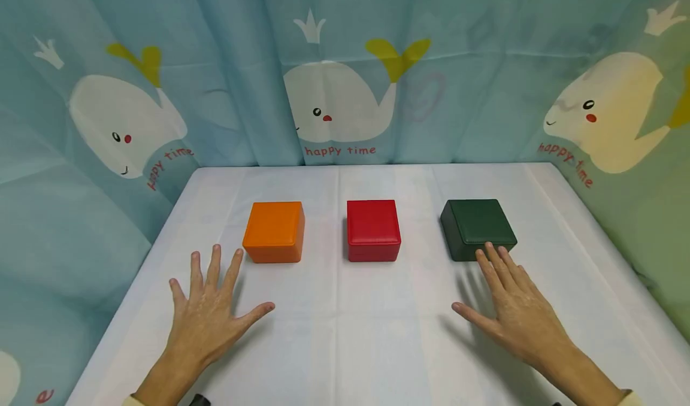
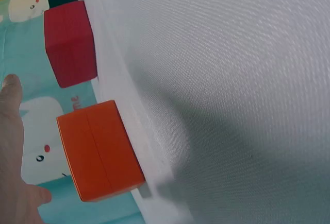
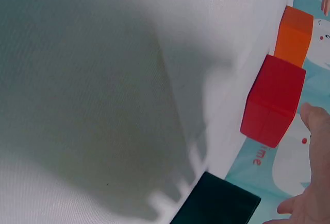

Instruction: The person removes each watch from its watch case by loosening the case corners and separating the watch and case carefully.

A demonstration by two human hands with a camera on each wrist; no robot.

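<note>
Table, white cloth cover, bearing three closed boxes in one row, well apart from each other: orange box at left, red box in the middle, dark green box at right. Left hand: fingers spread, palm down flat on the cloth, just short of the orange box, not touching it. Right hand: fingers straight, close together, thumb out, fingertips over the near edge of the dark green box. Backdrop: blue whale-print curtain.
</note>
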